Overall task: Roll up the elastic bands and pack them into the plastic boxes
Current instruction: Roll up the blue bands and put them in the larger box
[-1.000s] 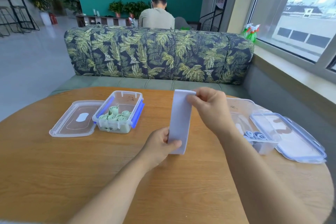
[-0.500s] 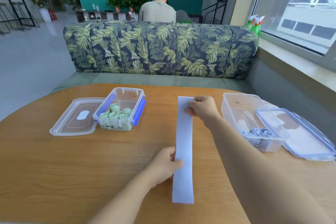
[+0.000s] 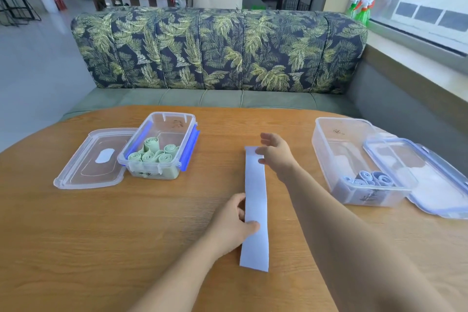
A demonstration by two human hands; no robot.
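Head view: the pale lilac flat elastic band (image 3: 255, 185) lies unrolled on the round wooden table (image 3: 76, 235). Its long axis runs straight away from the person.

The left hand (image 3: 231, 223) pinches the band's left edge below mid-length, thumb laid across the top. The right hand (image 3: 274, 153) sits over the far end, fingers loosely spread and gripping nothing; contact cannot be confirmed.

Judgement: rolling starts at an end, and the right hand is nearer the far one. The clear plastic box holding lilac rolls (image 3: 329, 167) stands well to the right.

No legible text. Dark handwritten marks on clear plastic box holding green rolls (image 3: 152, 172) and clear plastic box holding blue rolls (image 3: 367, 197): unreadable.
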